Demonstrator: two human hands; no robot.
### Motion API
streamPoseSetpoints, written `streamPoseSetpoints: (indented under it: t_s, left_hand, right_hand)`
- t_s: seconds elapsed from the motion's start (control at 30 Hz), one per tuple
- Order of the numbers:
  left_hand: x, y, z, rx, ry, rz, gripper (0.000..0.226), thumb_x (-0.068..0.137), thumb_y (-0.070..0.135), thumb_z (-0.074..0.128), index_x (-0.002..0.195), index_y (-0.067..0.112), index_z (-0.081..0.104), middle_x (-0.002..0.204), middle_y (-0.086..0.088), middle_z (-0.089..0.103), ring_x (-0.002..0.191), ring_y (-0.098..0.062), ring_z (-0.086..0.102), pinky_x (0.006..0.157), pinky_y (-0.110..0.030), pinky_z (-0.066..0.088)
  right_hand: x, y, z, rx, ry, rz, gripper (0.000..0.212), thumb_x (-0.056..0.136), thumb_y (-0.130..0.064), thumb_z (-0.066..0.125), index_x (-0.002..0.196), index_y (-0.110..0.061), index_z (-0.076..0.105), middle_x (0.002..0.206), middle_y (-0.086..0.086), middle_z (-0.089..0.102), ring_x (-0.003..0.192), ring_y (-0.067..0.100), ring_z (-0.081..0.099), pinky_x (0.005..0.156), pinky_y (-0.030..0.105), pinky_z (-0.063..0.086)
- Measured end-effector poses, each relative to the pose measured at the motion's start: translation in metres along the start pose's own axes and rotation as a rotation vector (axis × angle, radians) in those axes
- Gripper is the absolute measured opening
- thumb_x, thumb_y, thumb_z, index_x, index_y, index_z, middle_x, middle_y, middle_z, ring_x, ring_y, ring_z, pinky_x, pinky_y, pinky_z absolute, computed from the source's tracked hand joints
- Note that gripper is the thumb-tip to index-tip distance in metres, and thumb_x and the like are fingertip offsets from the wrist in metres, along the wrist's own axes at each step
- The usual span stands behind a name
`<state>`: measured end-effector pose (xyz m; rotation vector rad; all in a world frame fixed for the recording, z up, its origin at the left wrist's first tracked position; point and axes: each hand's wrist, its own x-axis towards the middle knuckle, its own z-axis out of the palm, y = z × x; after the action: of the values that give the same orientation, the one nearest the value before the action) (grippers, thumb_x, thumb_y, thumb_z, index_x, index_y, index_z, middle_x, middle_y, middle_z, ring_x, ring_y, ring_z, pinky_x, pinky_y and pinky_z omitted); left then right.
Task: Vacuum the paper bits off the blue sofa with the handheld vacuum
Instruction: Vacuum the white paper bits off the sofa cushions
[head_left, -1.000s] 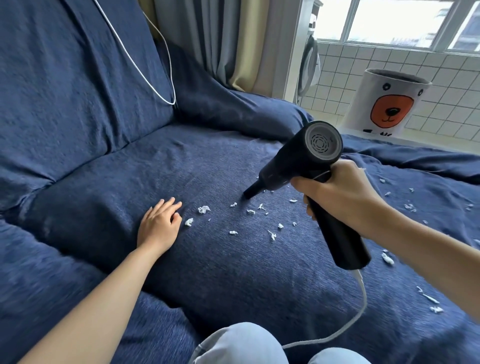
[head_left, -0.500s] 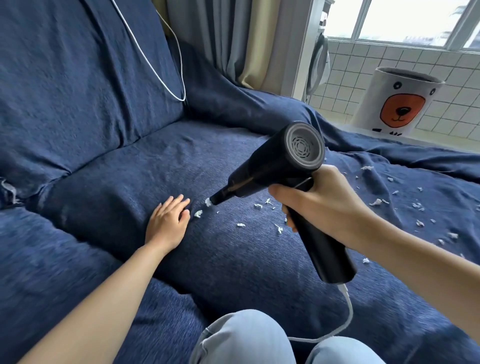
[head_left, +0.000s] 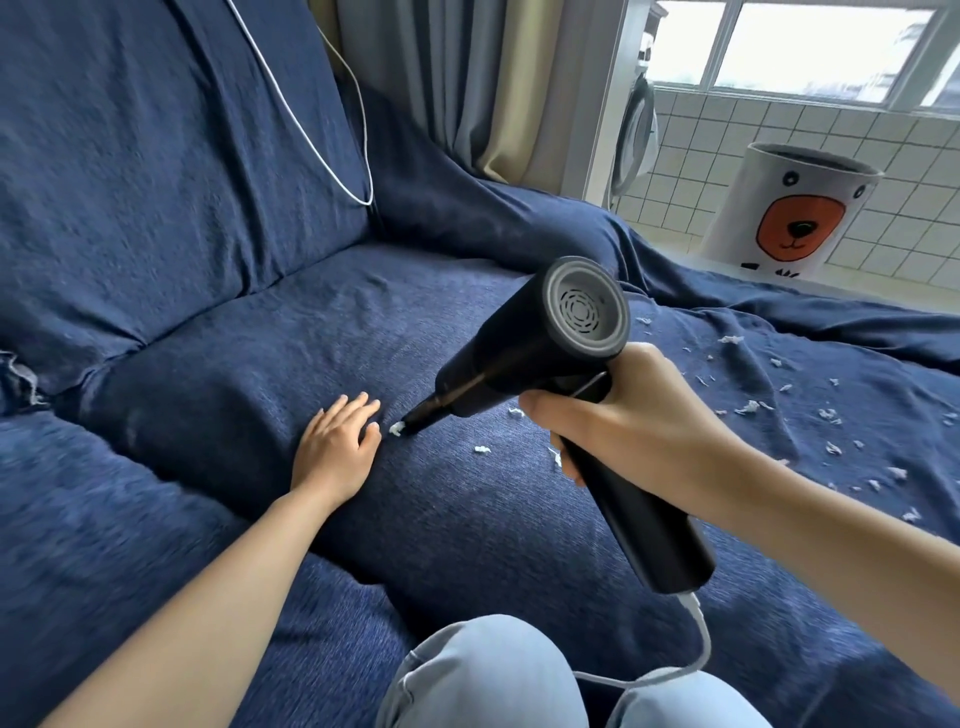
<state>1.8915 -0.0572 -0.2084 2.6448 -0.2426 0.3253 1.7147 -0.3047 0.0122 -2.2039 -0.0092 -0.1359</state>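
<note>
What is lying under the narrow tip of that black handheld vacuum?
A small white paper bit lies on the blue sofa right at the black handheld vacuum tip, beside the left hand. Anything under the vacuum body or right hand is covered.

Daylight pours through a window (head_left: 810, 47) above a white-tiled wall (head_left: 727, 140) — grey and beige curtains (head_left: 467, 88) hang left of it, a bear-faced bin (head_left: 789, 208) stands below.

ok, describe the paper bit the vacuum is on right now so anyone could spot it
Start at the dark blue fabric sofa seat, where the left hand lies flat. Just right of its fingers sits a small white crumpled paper bit. It alone meets the black handheld vacuum nozzle tip.
</note>
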Motion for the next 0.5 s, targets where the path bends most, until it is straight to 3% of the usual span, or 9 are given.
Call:
streamPoseSetpoints:
  t_s: [0.5]
  left_hand:
    - [-0.0011, 0.0018, -0.0015, 0.002, -0.005, -0.001, 0.041, 0.101, 0.023, 0.038, 0.140, 0.022, 0.048, 0.152, 0.005, 0.037, 0.144, -0.016, 0.025, 0.119, -0.035, 0.013]
  right_hand:
    - [-0.0082, -0.0053, -0.0036, -0.004, 0.037, -0.010, 0.023, 0.079, -0.023, 0.072, 0.068, -0.005, 0.064, 0.055, 0.012, 0.069, 0.050, 0.022, 0.068, 0.064, 0.041, 0.062]
